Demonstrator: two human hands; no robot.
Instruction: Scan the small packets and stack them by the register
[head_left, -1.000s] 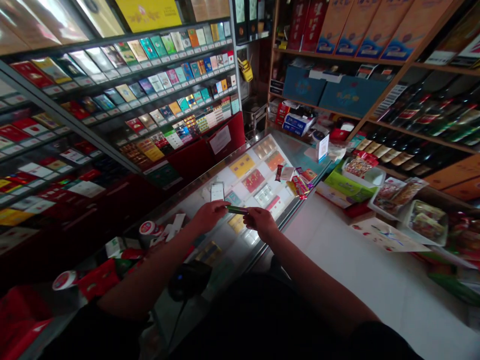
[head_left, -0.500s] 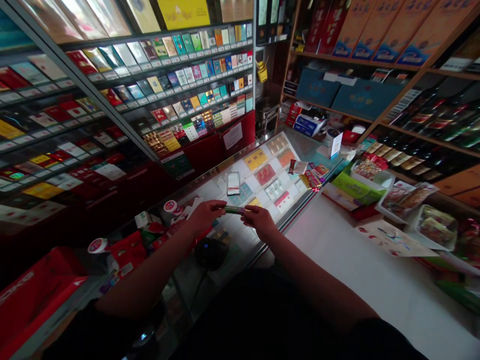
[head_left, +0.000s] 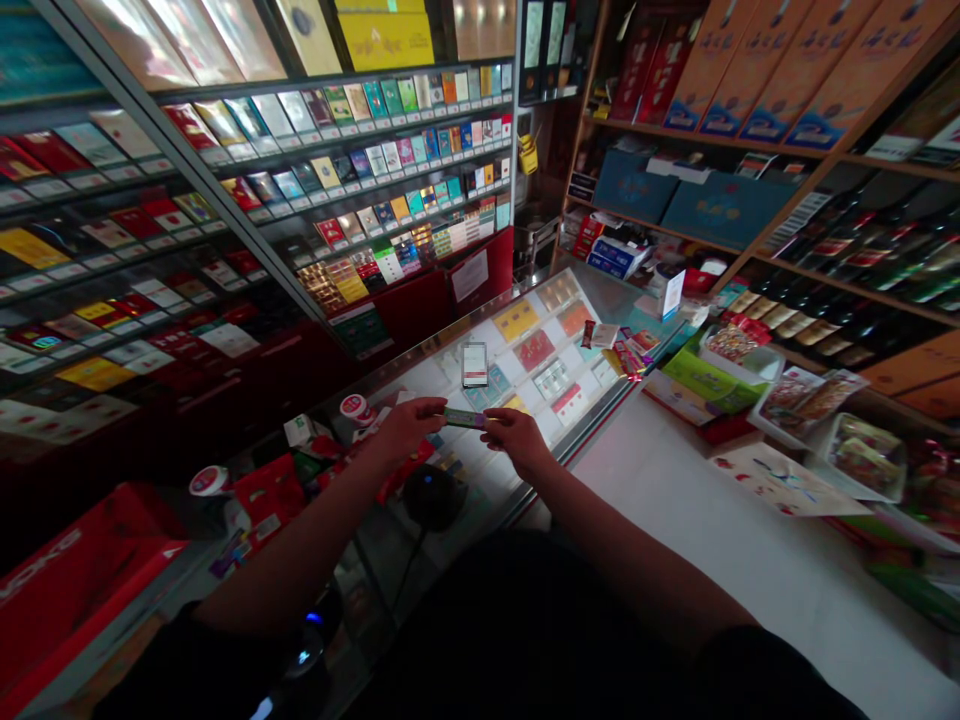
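Note:
My left hand (head_left: 409,430) and my right hand (head_left: 519,440) pinch opposite ends of a slim green and purple pack (head_left: 463,417), held level above a glass display counter (head_left: 442,360). Its print is too small to read. Just beyond it, a white card or small box with a red stripe (head_left: 475,366) stands on the glass. A dark round device (head_left: 433,497) with a small blue light sits below my left hand. Left of that hand are a red and white tub (head_left: 357,408) and a red packet (head_left: 270,493).
Shelves of cigarette packs (head_left: 390,155) line the wall ahead. Loose sweets (head_left: 630,358) lie at the counter's far right. White trays of packaged snacks (head_left: 862,455) stand on the right, below shelved bottles (head_left: 780,315). A large red box (head_left: 82,590) occupies the lower left.
The pack has tilted so that more of its broad face shows. Both hands still grip its ends. The view has shifted slightly.

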